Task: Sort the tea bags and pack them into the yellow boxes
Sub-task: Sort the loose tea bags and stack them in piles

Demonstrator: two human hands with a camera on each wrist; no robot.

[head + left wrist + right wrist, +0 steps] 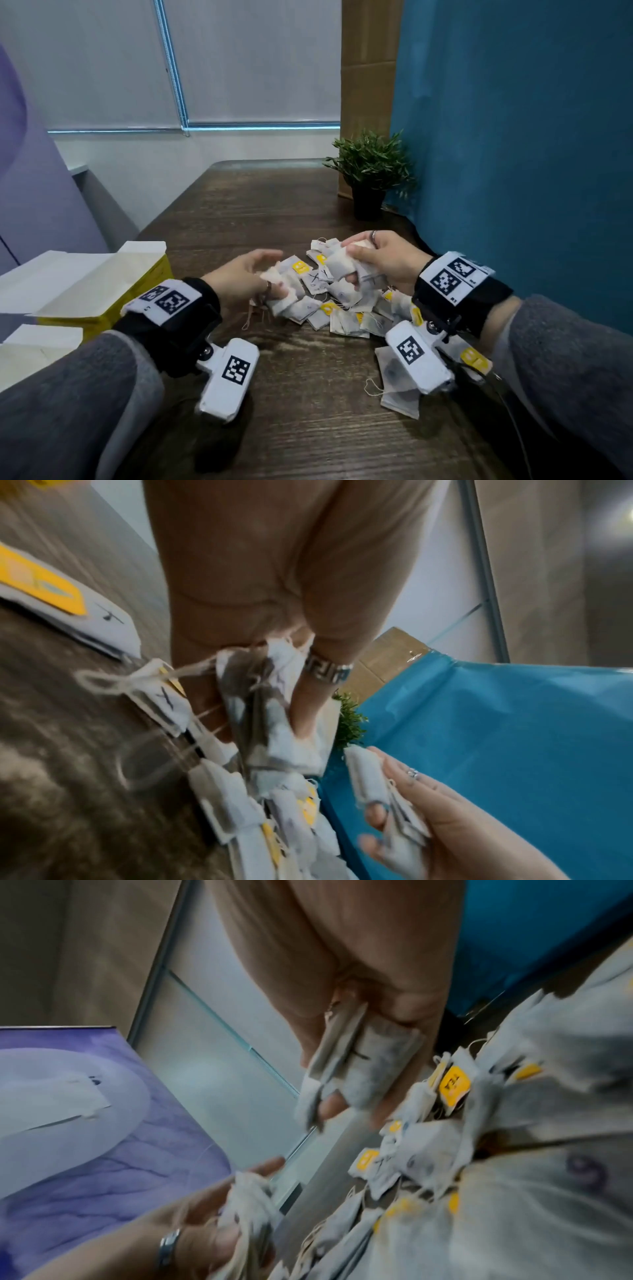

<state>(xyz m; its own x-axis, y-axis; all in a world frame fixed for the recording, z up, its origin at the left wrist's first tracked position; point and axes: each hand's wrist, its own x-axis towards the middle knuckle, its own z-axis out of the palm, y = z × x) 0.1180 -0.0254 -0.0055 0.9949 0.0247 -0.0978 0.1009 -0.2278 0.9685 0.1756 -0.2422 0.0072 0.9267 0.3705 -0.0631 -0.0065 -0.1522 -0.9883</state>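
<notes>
A heap of white tea bags (342, 301) with yellow tags lies in the middle of the dark wooden table (298, 394). My left hand (255, 281) hovers at the heap's left edge and grips a bunch of tea bags (274, 712) between its fingers, strings dangling. My right hand (373, 260) is raised over the heap's far side and grips its own bunch of tea bags (346, 1074). Two open yellow boxes, one further back (102, 294) and one closer (34, 349), stand at the left with white flaps up.
A potted plant (370, 174) stands at the back right beside a blue partition (513, 154). Several tea bags (397, 377) lie apart near my right wrist. A purple panel (30, 178) rises behind the boxes.
</notes>
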